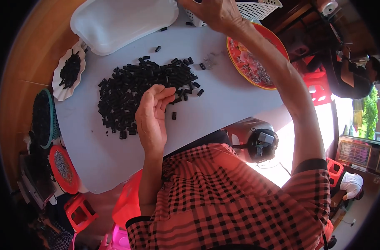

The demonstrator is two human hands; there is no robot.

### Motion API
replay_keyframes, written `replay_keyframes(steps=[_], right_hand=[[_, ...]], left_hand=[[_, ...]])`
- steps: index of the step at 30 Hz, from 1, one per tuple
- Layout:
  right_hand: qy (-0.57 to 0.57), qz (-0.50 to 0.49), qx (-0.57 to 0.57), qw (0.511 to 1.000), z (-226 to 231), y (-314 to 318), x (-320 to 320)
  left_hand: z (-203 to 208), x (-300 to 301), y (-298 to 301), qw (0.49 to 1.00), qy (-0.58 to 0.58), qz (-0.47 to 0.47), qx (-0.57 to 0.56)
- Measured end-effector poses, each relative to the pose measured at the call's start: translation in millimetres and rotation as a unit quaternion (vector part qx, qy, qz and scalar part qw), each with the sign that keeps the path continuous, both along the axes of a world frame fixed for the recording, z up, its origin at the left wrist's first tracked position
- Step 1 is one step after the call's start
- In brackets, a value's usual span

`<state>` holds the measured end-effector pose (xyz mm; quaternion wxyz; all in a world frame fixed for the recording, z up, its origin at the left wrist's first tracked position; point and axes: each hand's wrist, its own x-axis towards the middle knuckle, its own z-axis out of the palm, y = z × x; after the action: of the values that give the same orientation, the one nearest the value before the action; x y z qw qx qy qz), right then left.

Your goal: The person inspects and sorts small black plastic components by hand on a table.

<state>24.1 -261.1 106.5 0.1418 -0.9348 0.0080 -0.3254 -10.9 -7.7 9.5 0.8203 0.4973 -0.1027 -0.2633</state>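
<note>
You get daylight from the window [369,114] at the right, and the floor [285,132] beyond the table [227,100] is washed out to white. Your tabletop is lit fairly evenly in a cool, bluish tone, while the black pieces [135,83] merge and lose detail. The lower left sinks into dimness; toward your rim, straight edges bend and the corners go black.

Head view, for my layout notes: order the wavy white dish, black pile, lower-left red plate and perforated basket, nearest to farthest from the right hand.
1. Perforated basket: by the right hand, at top.
2. Black pile: to its lower left.
3. Wavy white dish: farther left.
4. Red plate: lower left.
</note>
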Motion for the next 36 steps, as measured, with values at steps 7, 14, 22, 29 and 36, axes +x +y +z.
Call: replay_keyframes(steps=[7,14,22,29,36], right_hand=[[0.111,-0.073,-0.248,0.96,-37,4,7],[0.26,-0.095,-0.257,0.926,-74,16,21],[0.278,-0.091,-0.245,0.924,-83,22,16],[0.142,-0.026,0.001,0.99,-94,2,9],[0.165,0.069,-0.055,0.982,-99,1,1]], left_hand=[[2,-3,-1,0.999,-0.012,-0.034,-0.019],[0,-5,1,0.999,-0.008,-0.045,-0.026],[-1,-7,2,0.998,-0.014,-0.059,0.011],[-3,-8,0,0.998,-0.035,-0.057,0.0],[-1,-11,0,0.998,-0.036,-0.053,0.025]])
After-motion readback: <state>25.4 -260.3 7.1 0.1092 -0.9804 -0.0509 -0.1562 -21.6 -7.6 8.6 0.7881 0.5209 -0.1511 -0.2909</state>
